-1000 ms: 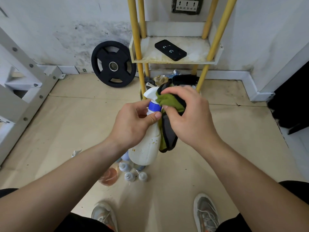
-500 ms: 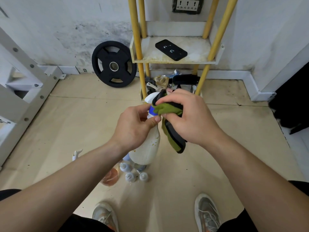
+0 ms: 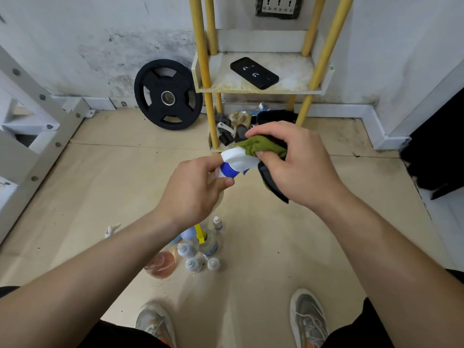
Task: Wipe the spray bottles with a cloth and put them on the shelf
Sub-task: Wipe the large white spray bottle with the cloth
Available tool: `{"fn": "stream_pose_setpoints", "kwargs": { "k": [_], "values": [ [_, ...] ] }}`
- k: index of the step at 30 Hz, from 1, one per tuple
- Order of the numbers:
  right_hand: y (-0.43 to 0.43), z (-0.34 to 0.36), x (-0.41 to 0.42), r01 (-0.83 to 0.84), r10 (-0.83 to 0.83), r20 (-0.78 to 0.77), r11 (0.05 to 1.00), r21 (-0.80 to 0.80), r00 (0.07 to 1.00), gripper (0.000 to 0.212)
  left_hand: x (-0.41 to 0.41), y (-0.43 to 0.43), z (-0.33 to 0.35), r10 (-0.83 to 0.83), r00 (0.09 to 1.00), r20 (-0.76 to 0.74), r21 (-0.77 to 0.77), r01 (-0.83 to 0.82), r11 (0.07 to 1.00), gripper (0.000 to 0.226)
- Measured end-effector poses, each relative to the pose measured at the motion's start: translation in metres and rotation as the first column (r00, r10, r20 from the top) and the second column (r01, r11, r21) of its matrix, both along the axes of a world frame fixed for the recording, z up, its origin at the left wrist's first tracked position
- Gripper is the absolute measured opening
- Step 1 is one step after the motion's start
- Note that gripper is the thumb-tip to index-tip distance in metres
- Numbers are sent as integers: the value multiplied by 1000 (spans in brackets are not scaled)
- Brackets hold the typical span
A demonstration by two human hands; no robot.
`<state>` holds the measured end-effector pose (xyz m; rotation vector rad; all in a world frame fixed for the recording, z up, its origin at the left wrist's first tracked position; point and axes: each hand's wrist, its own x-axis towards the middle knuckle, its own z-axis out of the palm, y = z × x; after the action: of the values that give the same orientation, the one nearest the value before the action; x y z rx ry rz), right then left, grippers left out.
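1. A single head-worn view looks forward and steeply down, with the floor and the wearer's shoes along the bottom edge.
2. It faces the shelf and the wall, both near.

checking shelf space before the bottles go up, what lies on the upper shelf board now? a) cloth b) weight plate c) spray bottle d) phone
d: a black phone lies flat on the shelf
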<state>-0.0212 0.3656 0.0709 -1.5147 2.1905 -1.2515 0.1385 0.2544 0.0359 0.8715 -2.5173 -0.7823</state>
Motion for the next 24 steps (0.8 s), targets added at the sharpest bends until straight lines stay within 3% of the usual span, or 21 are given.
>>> {"fn": "stream_pose_setpoints", "kwargs": {
  "k": [5,10,14,17,21,24],
  "values": [
    [0,0,10,-69,69,10,997,-35,998,38,-1,3,0,-62,998,30,-142,65,988,23],
    [0,-9,-12,91,-100,102,992,90,990,37,-2,3,0,-35,999,30,-117,39,992,24],
    [0,-4,7,-27,27,39,1000,8,999,42,-1,3,-3,-44,997,61,-83,49,995,24],
    [3,1,1,-146,143,79,989,33,987,43,0,3,-3,-82,991,101,-178,100,979,20],
    [8,1,-27,7,-2,-19,961,277,1000,41,1,1,-3,-165,981,99,-327,189,926,28],
    [12,9,-27,-36,48,-37,960,277,998,46,1,-1,-8,-203,969,144,-481,248,841,22]
  ]
}}
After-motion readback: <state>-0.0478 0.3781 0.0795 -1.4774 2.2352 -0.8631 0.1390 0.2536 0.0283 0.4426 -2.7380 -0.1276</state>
